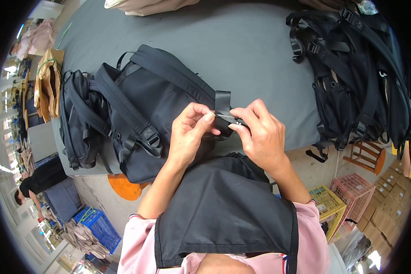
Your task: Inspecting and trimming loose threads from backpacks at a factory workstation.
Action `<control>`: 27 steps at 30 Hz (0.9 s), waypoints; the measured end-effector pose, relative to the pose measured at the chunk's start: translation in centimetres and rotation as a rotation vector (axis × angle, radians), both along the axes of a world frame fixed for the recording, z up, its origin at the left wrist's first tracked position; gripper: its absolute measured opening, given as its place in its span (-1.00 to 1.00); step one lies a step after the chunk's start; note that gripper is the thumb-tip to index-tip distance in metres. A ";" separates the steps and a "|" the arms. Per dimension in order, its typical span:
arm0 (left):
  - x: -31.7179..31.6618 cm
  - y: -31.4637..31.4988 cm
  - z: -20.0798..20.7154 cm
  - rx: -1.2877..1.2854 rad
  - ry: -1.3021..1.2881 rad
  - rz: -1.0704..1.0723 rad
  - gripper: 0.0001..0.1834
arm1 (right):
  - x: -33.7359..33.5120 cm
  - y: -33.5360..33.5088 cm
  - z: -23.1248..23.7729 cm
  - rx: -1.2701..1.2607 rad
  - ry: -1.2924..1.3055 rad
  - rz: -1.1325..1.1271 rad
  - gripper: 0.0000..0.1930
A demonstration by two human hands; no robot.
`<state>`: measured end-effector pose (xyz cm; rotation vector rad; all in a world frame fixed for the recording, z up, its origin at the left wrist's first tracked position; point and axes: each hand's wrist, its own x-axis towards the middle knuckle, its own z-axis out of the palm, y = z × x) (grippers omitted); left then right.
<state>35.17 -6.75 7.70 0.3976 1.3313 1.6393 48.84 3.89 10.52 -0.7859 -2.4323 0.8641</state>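
Note:
A black backpack [164, 91] lies on the grey table with its padded shoulder straps facing up. At its right side, my left hand [190, 130] is closed, thumb and forefinger pinching the edge of a black webbing strap [223, 98]. A short end of that strap points away from me. My right hand [265, 132] is closed on small thread snips [226, 117], whose silvery blades lie across the strap and reach toward my left fingertips. Most of the snips' handle is hidden in my fingers. Whether a thread lies between the blades is too small to tell.
More black backpacks [80, 118] lie at the table's left edge, and a pile of black bags [351, 73] fills the right end. A beige bag [150, 5] is at the far edge. Stools, a yellow crate [326, 203], a pink crate [351, 187] and a blue crate [100, 226] stand below.

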 end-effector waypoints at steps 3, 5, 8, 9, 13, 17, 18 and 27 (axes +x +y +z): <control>-0.2 0.3 0.0 0.027 0.005 0.003 -0.89 | -0.1 0.2 -0.4 0.116 0.039 0.013 -0.79; 0.0 0.3 0.5 0.027 -0.021 0.005 -0.89 | -0.2 0.5 -0.4 0.233 0.128 -0.002 -0.80; -0.3 -0.3 0.9 0.003 0.035 0.020 -0.87 | -0.7 0.2 -0.2 0.048 0.229 -0.046 -0.78; 0.0 0.5 1.7 0.005 0.015 0.011 -0.89 | -0.5 0.7 -0.4 -0.109 0.323 -0.086 -0.72; 0.4 1.1 0.7 0.046 0.170 -0.096 -0.84 | -1.6 2.6 -0.8 -1.037 0.349 -0.096 -0.71; -0.4 0.9 2.1 -0.068 0.157 -0.073 -0.91 | -2.3 0.2 -0.1 -0.208 0.384 0.140 -0.82; -0.7 1.1 2.2 -0.044 0.126 -0.100 -0.92 | -2.1 0.3 -0.5 -0.064 0.400 0.187 -0.74; -0.5 0.4 1.3 0.135 -0.323 -0.195 -0.57 | -1.8 0.4 -2.4 0.126 0.448 0.192 -0.62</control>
